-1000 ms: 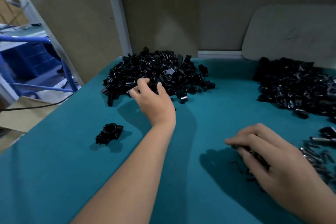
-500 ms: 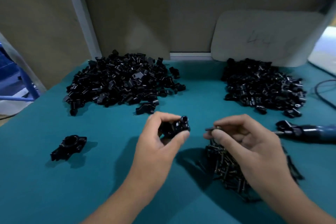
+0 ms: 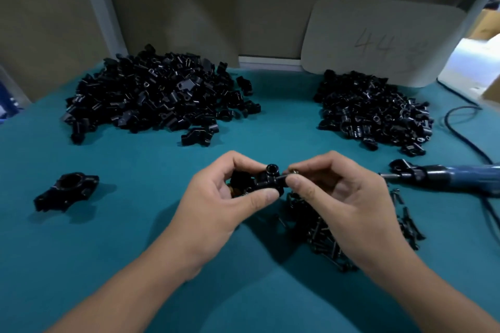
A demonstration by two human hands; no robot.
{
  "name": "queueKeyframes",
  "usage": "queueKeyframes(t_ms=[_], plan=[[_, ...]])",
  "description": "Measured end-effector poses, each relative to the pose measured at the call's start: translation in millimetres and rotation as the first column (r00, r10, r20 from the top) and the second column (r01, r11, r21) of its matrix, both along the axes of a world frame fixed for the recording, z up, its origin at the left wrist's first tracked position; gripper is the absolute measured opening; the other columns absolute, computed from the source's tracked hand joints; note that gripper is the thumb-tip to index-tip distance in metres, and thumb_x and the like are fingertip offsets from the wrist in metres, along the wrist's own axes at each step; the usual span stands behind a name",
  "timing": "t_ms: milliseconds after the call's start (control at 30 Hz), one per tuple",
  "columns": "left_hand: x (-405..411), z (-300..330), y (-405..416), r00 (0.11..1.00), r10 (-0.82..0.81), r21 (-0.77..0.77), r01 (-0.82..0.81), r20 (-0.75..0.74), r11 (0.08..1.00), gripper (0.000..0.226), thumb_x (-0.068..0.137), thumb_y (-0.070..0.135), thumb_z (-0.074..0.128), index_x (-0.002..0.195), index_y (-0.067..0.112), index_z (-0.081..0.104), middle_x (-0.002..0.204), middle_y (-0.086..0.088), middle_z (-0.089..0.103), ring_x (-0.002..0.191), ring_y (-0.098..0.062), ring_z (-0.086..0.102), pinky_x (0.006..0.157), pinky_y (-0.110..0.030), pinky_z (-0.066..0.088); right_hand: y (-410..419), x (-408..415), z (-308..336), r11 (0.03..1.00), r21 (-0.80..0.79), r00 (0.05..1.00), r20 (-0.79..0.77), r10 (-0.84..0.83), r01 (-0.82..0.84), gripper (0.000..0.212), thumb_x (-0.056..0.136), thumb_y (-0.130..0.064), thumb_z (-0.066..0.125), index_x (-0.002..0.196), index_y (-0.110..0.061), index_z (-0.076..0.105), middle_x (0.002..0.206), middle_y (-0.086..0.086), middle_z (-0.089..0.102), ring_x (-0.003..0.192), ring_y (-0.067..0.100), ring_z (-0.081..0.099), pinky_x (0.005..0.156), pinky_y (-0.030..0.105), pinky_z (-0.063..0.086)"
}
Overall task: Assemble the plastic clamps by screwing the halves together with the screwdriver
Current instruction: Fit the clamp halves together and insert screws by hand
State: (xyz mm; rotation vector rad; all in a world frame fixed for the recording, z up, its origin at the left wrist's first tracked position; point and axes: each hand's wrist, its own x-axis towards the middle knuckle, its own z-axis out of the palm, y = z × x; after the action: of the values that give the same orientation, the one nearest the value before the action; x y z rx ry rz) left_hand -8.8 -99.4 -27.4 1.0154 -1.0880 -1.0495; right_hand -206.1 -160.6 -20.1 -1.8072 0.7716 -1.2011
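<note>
1. Right now we hold a black clamp half [image 3: 266, 182] above the teal counter [image 3: 135, 238], near its middle, with our left hand [image 3: 216, 205]; the thumb and curled fingers are clamped on it from both sides.
2. Our right hand [image 3: 343, 197] pinches a screw [image 3: 287, 174] between thumb and forefinger, its tip touching the right side of the clamp half.
3. Below the right hand we see a loose heap of dark screws [image 3: 322, 235] on the counter.
4. To the right lies the blue screwdriver [image 3: 446, 177], flat on the counter, untouched, its tip pointing toward our hands, with a cable [image 3: 460, 127] running behind it.
5. At the far left of the counter sits a big pile of clamp halves [image 3: 151, 97]; a second pile [image 3: 373, 111] sits at the far right.
6. Well apart on the near left lies one assembled clamp [image 3: 66, 192].
</note>
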Motion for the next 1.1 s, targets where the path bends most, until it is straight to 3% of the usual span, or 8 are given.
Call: queueKeyframes(t_ms=[167, 267, 367, 567, 800, 967, 1100], plan=[[3, -2, 1, 1.000, 0.022, 0.026, -0.021, -0.005, 0.999, 0.026, 0.075, 0.015, 0.088, 0.098, 0.020, 0.075, 0.097, 0.000, 0.079, 0.088, -0.017, 0.075, 0.084, -0.026, 0.061, 0, 2, 0, 1.000, 0.012, 0.999, 0.031, 0.012, -0.012, 0.011, 0.088, -0.024, 0.083, 0.098, -0.026, 0.079, 0.098, -0.002, 0.081, 0.089, 0.016, 0.078, 0.080, 0.022, 0.060], [4, -3, 1, 1.000, 0.030, 0.019, -0.030, -0.010, 0.999, 0.027, 0.076, 0.017, 0.089, 0.098, 0.021, 0.075, 0.098, -0.003, 0.078, 0.090, -0.021, 0.075, 0.086, -0.030, 0.063, 3, 3, -1, 1.000, 0.014, 1.000, 0.019, 0.013, -0.013, 0.009, 0.086, -0.029, 0.083, 0.094, -0.027, 0.079, 0.095, -0.001, 0.081, 0.084, 0.014, 0.077, 0.076, 0.021, 0.060], [5, -2, 1, 0.999, 0.030, 0.033, -0.029, -0.030, 0.999, 0.026, 0.075, 0.014, 0.087, 0.098, 0.019, 0.075, 0.094, -0.002, 0.078, 0.085, -0.018, 0.075, 0.080, -0.027, 0.062, 5, 4, -2, 1.000, 0.008, 0.999, -0.046, 0.004, -0.004, 0.010, 0.086, -0.037, 0.081, 0.092, -0.029, 0.079, 0.093, -0.003, 0.080, 0.081, 0.014, 0.077, 0.073, 0.025, 0.062], [2, -1, 2, 0.999, 0.014, 0.035, -0.016, 0.049, 0.999, 0.031, 0.073, 0.015, 0.086, 0.101, 0.013, 0.074, 0.097, -0.009, 0.080, 0.087, -0.022, 0.076, 0.082, -0.029, 0.063, 0, 0, 1, 0.946, -0.317, 0.956, -0.251, -0.150, 0.065, 0.016, 0.089, -0.036, 0.081, 0.097, -0.023, 0.081, 0.092, -0.016, 0.077, 0.090, 0.010, 0.076, 0.078, 0.024, 0.058], [5, -5, 0, 1.000, -0.007, 0.118, 0.006, 0.012, 0.993, 0.032, 0.072, 0.020, 0.088, 0.103, 0.018, 0.080, 0.103, -0.013, 0.081, 0.092, -0.024, 0.077, 0.089, -0.031, 0.063, -3, -3, 4, 0.922, -0.386, 0.951, -0.284, -0.124, 0.005, 0.019, 0.096, -0.027, 0.075, 0.108, -0.014, 0.083, 0.101, -0.014, 0.077, 0.096, 0.008, 0.075, 0.083, 0.026, 0.059], [7, -4, -4, 0.963, 0.010, 0.144, 0.030, -0.269, 0.989, 0.043, 0.072, 0.011, 0.085, 0.111, 0.000, 0.074, 0.114, -0.025, 0.076, 0.106, -0.045, 0.076, 0.096, -0.043, 0.062, -10, -10, 5, 0.920, -0.391, 0.911, -0.377, -0.166, 0.006, 0.029, 0.106, -0.013, 0.061, 0.132, -0.018, 0.073, 0.117, -0.013, 0.072, 0.115, 0.009, 0.069, 0.098, 0.028, 0.055], [13, -2, -4, 0.890, -0.059, 0.082, 0.108, -0.453, 0.991, 0.018, 0.083, 0.000, 0.076, 0.100, 0.005, 0.079, 0.114, -0.023, 0.076, 0.116, -0.044, 0.072, 0.095, -0.043, 0.062, -13, -14, 4, 0.890, -0.451, 0.841, -0.459, -0.287, 0.057, 0.023, 0.104, -0.007, 0.061, 0.119, -0.020, 0.074, 0.106, -0.011, 0.066, 0.103, 0.008, 0.065, 0.089, 0.032, 0.053]])
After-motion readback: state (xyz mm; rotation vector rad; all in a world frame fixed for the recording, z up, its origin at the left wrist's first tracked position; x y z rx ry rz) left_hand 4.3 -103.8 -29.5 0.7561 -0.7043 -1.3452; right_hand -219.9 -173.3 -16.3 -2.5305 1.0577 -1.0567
